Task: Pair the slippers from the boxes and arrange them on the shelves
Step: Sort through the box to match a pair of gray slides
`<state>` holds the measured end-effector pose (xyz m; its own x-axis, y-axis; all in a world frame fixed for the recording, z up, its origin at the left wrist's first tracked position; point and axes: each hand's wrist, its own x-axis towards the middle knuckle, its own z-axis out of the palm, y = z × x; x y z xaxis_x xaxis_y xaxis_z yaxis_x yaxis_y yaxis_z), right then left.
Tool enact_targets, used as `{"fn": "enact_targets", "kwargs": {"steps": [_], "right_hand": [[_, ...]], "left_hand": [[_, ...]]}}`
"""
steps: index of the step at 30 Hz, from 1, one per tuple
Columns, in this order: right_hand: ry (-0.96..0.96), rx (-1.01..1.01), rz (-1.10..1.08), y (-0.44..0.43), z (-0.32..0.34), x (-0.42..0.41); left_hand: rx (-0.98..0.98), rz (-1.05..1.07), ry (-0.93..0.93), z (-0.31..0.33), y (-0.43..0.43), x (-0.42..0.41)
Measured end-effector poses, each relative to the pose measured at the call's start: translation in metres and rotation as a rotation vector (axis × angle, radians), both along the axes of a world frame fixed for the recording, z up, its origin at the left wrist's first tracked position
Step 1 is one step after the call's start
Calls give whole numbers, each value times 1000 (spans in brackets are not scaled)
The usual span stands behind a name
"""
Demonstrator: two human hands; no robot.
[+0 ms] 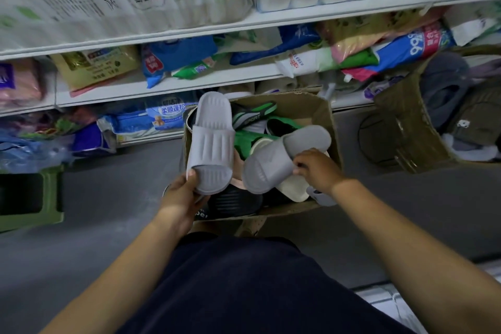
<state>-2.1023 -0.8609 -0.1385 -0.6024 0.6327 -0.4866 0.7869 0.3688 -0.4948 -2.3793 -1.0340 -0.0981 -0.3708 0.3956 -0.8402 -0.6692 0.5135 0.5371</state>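
Pair check: left hand (184,192) grips pale grey ribbed plastic slipper (211,141) by its heel; right hand (315,168) pinches plain grey plastic slipper (284,154) at the strap. Both are held side by side over open brown cardboard box (306,106), prob. for comparison.

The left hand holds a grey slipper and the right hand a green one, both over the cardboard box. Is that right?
No: in the head view the right hand grips a darker grey slipper, not green. The left hand holds a light grey slipper, both over the cardboard box.
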Motion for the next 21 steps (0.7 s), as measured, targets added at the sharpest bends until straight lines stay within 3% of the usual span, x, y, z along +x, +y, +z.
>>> {"fn": "enact_targets", "kwargs": {"steps": [6, 11, 14, 21], "right_hand": [[-154, -71, -65, -10, 3, 18], [118, 121, -245, 10, 19, -13], [219, -15, -343, 35, 15, -52], [-97, -318, -276, 80, -54, -121]], "left_hand": [[4, 25, -13, -4, 4, 6], [106, 118, -15, -9, 18, 3], [176, 110, 29, -10, 29, -4], [102, 80, 255, -27, 45, -19]]}}
